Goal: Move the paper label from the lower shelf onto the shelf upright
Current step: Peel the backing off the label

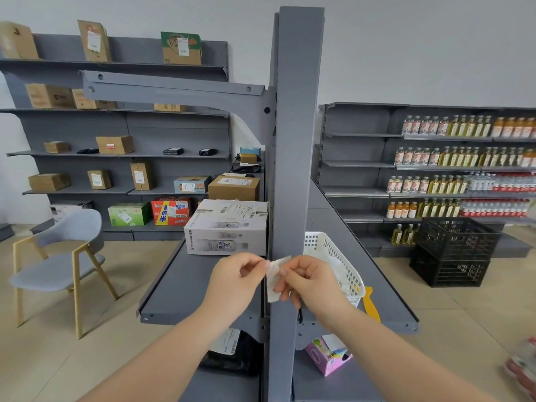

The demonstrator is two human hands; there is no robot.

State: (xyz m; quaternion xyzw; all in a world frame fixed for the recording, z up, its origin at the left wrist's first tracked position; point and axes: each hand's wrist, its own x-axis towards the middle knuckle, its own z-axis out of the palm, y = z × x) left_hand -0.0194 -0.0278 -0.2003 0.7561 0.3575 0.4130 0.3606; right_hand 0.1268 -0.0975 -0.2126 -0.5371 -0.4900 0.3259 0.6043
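Left of the shelf upright [293, 169], bare shelf lies before the white carton [227, 227]; right, a white basket [333, 256] crowds it.

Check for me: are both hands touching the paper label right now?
Touching. The head view shows left hand and right hand fingers pinching the paper label at its edges.

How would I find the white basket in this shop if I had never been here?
Find the tall grey shelf upright in the middle of the view. Just right of it, on the grey shelf, stands the white basket. It is the only pale, hole-patterned plastic container there; the stacked crates farther right are black.
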